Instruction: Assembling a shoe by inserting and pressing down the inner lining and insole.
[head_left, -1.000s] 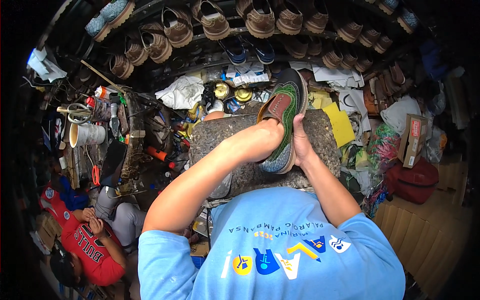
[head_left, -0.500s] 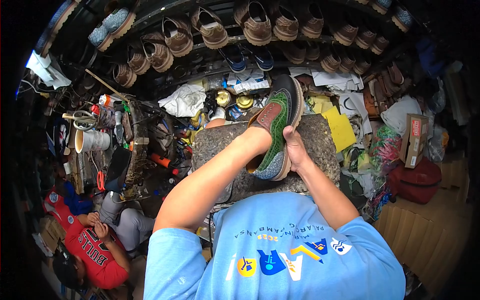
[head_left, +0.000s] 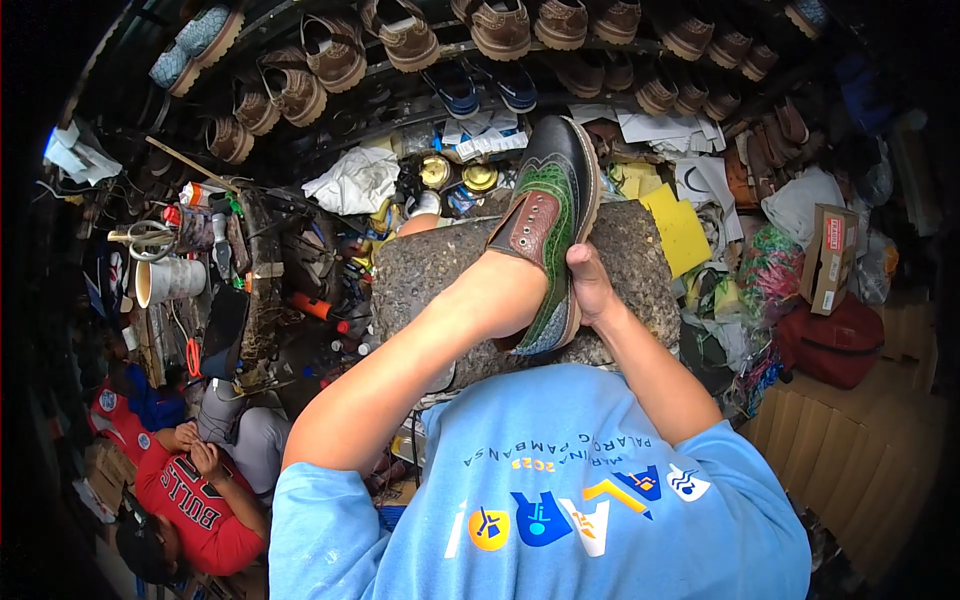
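above a stone block (head_left: 640,260), both hands gripping a green shoe (head_left: 548,215), left hand (head_left: 510,295), right hand (head_left: 592,285)

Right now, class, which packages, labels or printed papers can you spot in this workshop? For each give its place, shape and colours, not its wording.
Cardboard box: far right, upright, brown with a red and white label.
Yellow sheet: right of the stone block, flat, plain yellow.
White papers: under the shoe shelf, loose printed sheets.
Round tins: behind the block, two gold lids.
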